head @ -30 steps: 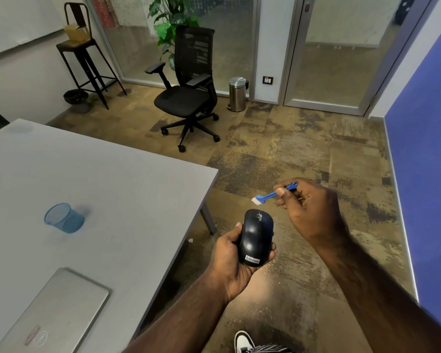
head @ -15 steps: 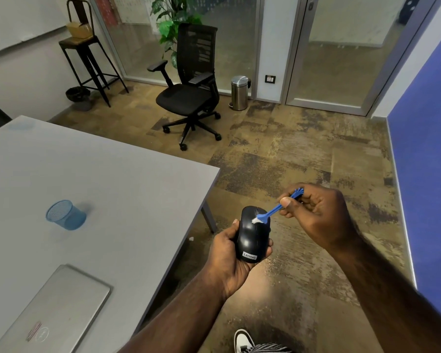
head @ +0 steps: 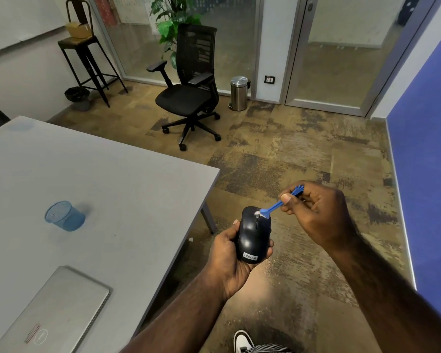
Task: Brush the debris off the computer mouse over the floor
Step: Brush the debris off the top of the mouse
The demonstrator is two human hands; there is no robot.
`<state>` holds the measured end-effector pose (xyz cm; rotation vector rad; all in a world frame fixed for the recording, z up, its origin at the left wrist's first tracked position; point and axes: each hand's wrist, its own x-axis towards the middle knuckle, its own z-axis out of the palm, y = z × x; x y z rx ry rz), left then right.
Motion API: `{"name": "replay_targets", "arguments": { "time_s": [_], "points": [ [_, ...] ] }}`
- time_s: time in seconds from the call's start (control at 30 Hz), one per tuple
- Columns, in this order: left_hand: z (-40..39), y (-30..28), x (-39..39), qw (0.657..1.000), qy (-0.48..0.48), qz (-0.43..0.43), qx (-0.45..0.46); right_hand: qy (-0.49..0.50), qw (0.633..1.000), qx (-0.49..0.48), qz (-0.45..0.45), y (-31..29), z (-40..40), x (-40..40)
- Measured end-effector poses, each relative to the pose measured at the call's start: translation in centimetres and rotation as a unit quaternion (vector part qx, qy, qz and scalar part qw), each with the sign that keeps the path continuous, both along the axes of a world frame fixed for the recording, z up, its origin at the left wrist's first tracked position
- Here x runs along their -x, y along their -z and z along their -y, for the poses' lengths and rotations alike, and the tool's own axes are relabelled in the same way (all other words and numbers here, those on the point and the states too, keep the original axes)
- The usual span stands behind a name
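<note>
A black computer mouse (head: 253,235) with a Lenovo label sits in my left hand (head: 227,258), held out over the brown floor (head: 303,159) just off the table's corner. My right hand (head: 318,212) pinches a small blue brush (head: 278,205) by its handle. The brush's white bristles touch the front of the mouse near the scroll wheel. Pale specks lie on the floor below the mouse.
A grey table (head: 99,189) on the left carries a blue mesh cup (head: 64,216) and a closed silver laptop (head: 54,312). A black office chair (head: 189,90), a steel bin (head: 239,93) and a stool (head: 87,54) stand farther back. A blue wall (head: 423,149) lies to the right.
My right hand brought the brush down from above the mouse onto its front end, and the bristles now rest near the wheel. My left hand keeps the mouse almost still.
</note>
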<state>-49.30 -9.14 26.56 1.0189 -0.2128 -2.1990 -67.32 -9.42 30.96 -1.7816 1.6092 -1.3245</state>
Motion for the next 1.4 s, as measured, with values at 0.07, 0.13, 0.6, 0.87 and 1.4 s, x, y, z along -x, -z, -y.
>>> {"name": "replay_targets", "arguments": {
  "time_s": [0.07, 0.13, 0.6, 0.87, 1.4],
  "points": [
    [0.0, 0.0, -0.1, 1.0, 0.0, 0.004, 0.001, -0.021, 1.0, -0.003, -0.013, -0.1, -0.2, -0.1],
    [0.0, 0.1, -0.1, 1.0, 0.001, 0.004, 0.0, 0.003, 1.0, 0.002, -0.016, -0.1, 0.1, 0.0],
    [0.3, -0.1, -0.1, 1.0, -0.008, 0.008, 0.004, -0.043, 0.998, -0.016, 0.03, 0.0, -0.3, 0.0],
    [0.3, -0.2, 0.1, 1.0, -0.006, 0.005, 0.005, -0.019, 1.0, -0.003, 0.025, 0.3, -0.5, -0.2],
    [0.2, 0.1, -0.2, 1.0, 0.003, 0.011, 0.006, 0.035, 0.999, 0.012, 0.006, 0.6, -0.1, -0.2]
  ]
}}
